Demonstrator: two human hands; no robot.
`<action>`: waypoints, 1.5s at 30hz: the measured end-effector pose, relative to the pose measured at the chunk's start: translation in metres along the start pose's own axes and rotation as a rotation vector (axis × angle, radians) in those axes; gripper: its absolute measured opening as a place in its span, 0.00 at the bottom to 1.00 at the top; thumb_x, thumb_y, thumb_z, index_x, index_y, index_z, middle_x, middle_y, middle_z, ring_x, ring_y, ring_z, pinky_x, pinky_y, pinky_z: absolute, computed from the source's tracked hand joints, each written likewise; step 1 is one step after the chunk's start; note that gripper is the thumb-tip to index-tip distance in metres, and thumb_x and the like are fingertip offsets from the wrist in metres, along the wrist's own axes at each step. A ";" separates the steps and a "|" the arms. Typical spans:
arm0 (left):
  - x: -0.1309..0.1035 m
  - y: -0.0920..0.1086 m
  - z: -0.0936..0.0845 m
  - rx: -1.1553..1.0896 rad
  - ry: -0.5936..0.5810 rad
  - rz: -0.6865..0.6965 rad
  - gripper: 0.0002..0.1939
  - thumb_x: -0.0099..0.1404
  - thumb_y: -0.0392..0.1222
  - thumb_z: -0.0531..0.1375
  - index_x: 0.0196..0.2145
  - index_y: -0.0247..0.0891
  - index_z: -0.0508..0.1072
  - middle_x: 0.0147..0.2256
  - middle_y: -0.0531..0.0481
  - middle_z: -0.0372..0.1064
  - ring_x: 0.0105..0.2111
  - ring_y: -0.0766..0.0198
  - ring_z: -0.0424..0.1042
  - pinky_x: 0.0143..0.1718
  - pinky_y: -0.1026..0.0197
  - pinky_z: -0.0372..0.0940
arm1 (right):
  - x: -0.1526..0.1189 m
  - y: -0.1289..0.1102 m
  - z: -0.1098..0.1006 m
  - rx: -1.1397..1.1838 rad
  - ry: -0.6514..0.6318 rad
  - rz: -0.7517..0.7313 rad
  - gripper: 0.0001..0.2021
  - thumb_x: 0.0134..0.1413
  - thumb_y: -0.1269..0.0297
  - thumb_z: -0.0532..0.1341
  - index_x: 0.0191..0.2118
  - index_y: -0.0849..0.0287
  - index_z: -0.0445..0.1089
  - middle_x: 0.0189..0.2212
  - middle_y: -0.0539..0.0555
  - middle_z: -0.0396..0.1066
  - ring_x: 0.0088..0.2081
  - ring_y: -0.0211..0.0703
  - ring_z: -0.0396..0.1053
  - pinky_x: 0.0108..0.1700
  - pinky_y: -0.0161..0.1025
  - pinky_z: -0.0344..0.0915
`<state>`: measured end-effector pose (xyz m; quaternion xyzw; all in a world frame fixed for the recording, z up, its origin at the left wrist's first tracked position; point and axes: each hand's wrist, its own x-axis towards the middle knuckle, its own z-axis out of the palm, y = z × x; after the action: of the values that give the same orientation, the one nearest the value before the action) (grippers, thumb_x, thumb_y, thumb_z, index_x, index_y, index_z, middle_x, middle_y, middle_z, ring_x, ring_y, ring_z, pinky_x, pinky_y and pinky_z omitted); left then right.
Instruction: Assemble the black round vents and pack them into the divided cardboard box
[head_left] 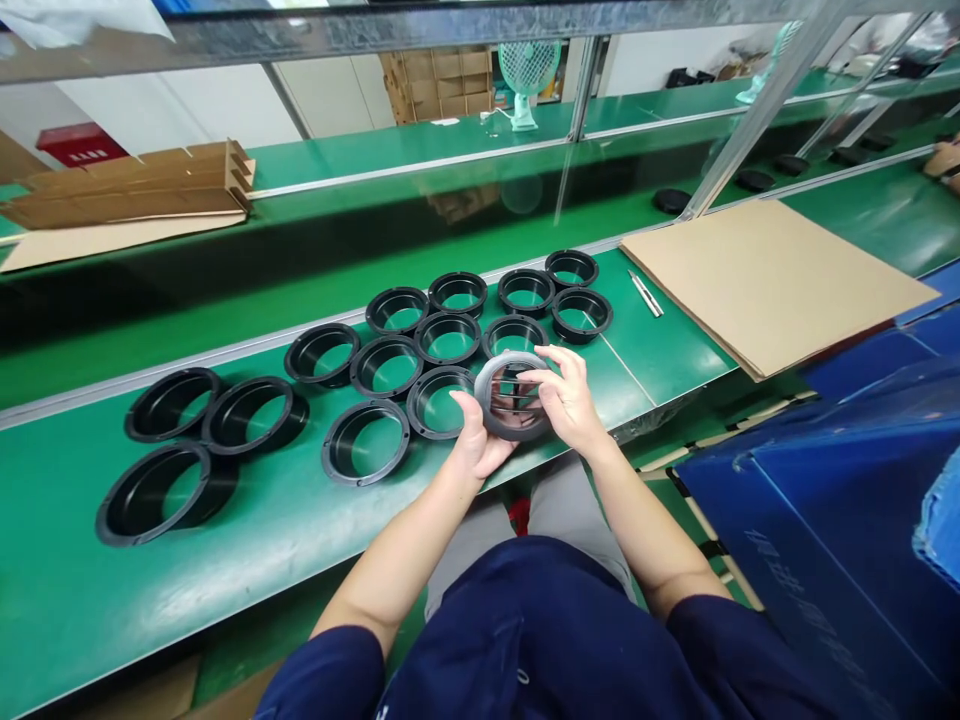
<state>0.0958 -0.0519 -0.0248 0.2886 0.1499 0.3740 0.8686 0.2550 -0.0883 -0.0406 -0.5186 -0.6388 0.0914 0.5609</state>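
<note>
A round part (485, 392) with a grey rim and a shiny, reflective middle is held up over the front edge of the green table (285, 530). My left hand (480, 440) grips it from below and from the left, thumb raised beside the rim. On the right side, my right hand (568, 400) has its fingers bent over the part's face and rim. Several black rings stand around and behind it; a black ring (442, 402) lies just left of the held part, and another ring (366, 443) lies farther left.
A silver pen-like tool (646, 295) lies right of the rings, beside a stack of cardboard sheets (772, 275). Blue bins (832, 520) stand at the right. Behind the table runs a green conveyor (300, 285); a metal frame bar (765, 110) rises at its right.
</note>
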 end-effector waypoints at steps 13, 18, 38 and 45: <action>0.001 -0.001 0.004 -0.060 0.043 -0.058 0.52 0.58 0.80 0.55 0.66 0.38 0.64 0.59 0.35 0.68 0.64 0.38 0.63 0.66 0.36 0.57 | -0.016 -0.006 -0.014 0.246 -0.035 0.141 0.28 0.73 0.43 0.43 0.60 0.47 0.72 0.64 0.55 0.61 0.66 0.52 0.58 0.69 0.55 0.58; 0.002 -0.002 0.004 -0.076 0.060 -0.090 0.53 0.59 0.80 0.53 0.68 0.38 0.61 0.59 0.33 0.68 0.62 0.39 0.65 0.65 0.38 0.59 | -0.021 -0.006 -0.016 0.196 -0.040 0.149 0.29 0.74 0.44 0.40 0.65 0.47 0.68 0.65 0.55 0.61 0.68 0.52 0.56 0.71 0.56 0.55; 0.004 0.003 0.010 -0.210 0.102 -0.176 0.49 0.68 0.77 0.43 0.61 0.28 0.67 0.58 0.30 0.67 0.60 0.40 0.67 0.62 0.35 0.63 | -0.024 0.000 -0.006 0.225 -0.055 0.183 0.30 0.73 0.43 0.40 0.65 0.49 0.68 0.64 0.57 0.61 0.68 0.51 0.56 0.72 0.54 0.53; 0.000 0.002 0.006 -0.178 0.113 -0.153 0.37 0.71 0.67 0.55 0.61 0.31 0.69 0.57 0.33 0.70 0.61 0.40 0.67 0.66 0.35 0.57 | -0.026 0.000 -0.005 0.292 -0.051 0.198 0.29 0.73 0.43 0.41 0.63 0.49 0.69 0.64 0.57 0.60 0.67 0.51 0.58 0.71 0.54 0.56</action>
<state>0.0975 -0.0531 -0.0195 0.1765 0.1865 0.3341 0.9069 0.2547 -0.1110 -0.0551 -0.4897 -0.5785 0.2511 0.6021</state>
